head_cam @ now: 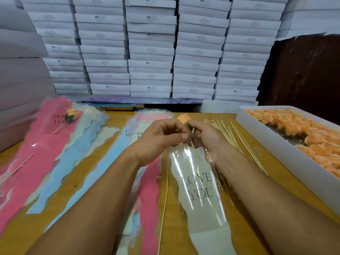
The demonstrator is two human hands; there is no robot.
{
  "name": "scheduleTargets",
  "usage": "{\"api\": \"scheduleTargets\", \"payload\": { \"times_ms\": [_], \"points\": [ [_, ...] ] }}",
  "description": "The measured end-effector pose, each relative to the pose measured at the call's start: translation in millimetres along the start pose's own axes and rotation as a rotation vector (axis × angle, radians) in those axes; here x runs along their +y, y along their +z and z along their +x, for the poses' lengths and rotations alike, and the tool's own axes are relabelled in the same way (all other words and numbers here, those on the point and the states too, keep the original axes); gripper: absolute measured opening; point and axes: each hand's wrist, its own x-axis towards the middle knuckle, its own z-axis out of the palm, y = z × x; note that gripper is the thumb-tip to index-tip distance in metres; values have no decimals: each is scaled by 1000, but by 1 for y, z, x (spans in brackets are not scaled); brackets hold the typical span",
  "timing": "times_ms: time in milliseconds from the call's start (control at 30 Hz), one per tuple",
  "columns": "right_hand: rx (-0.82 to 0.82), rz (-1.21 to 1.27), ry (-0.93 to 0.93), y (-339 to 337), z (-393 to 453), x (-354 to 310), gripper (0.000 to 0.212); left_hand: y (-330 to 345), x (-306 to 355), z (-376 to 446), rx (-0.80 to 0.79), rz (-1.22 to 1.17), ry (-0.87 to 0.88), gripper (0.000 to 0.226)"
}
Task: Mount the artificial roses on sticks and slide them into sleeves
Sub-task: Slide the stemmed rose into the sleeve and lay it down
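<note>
A wall of stacked white boxes (150, 52) stands behind a wooden table (257, 183). On the table, both hands meet in the middle. The left hand (158, 140) has its fingers curled and pinches the top edge of a clear sleeve (198, 184) that says "LOVE YOU". The right hand (209, 138) holds an orange rose (183, 118) by its green base, just above the sleeve's open top. A thin stick (192, 144) runs down from under the rose into the sleeve.

A loose stick (164, 205) lies on the table just left of the sleeve. A pile of wooden sticks (231, 133) lies to the right of the hands. Farther right sits a white box (287, 159) with many orange roses (312, 131) inside.

To the left of the hands lies a stack of sleeves (145, 122) in pink, blue and white. Far left is a fan of more pink, blue and white sleeves, and the pink sleeve (47, 140) on top has a finished rose (72, 114) on a stick inside it.
</note>
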Motion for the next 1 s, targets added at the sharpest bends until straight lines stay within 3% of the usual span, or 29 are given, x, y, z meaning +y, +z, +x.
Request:
{"api": "scheduleTargets", "payload": {
  "times_ms": [133, 267, 400, 767, 900, 1000],
  "points": [
    [-5, 43, 19, -4, 2, 3, 63, 1, -1, 1, -13, -43, -15, 12],
    [-34, 163, 46, -4, -5, -4, 29, -2, 0, 2, 6, -56, -19, 3],
    [-49, 175, 81, -8, -3, -1, 31, -4, -4, 2, 33, 12, -68, 4],
    [-62, -111, 37, -15, 0, 1, 21, 3, -5, 1, 138, 153, -134, 13],
    [-84, -75, -26, -14, -3, 0, 13, 2, -6, 2, 195, 204, -128, 6],
    [-73, -97, -64, -16, -2, -2, 23, 3, -4, 2, 238, 214, -119, 6]
  ]
}}
